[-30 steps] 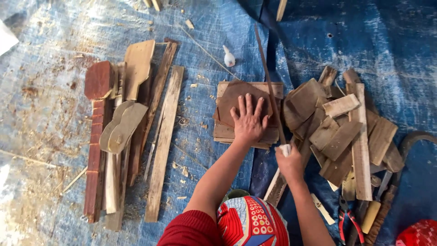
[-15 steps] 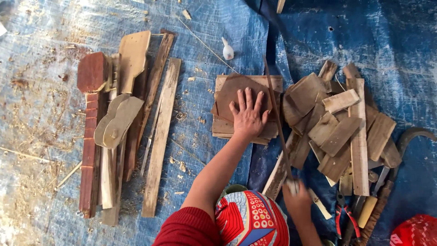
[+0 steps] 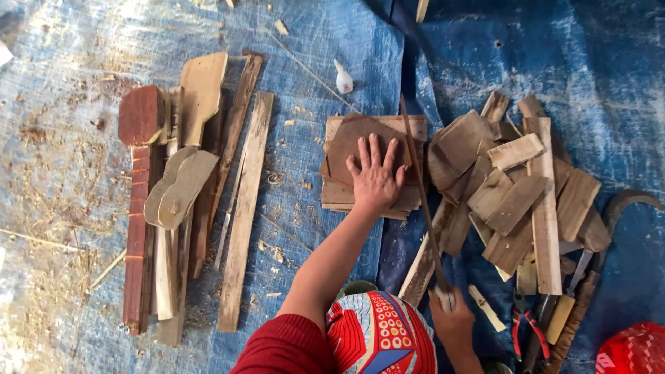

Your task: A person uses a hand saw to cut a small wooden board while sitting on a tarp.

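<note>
Under left hand (image 3: 374, 176), wood piece (image 3: 360, 135), right hand (image 3: 454, 318) gripping rod (image 3: 419, 194)

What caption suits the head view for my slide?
Left hand flat on a stacked wood panel while the right hand holds a thin stick on blue tarp.

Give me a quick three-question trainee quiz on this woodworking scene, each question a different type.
1. True or false: the left hand lies flat on the stack of thin wood pieces.
2. What does the right hand grip? A) pliers B) a long thin rod C) a white bottle
3. Fill in: the long plank lies on a blue ____.

Key: 1 true; 2 B; 3 tarp.
</note>
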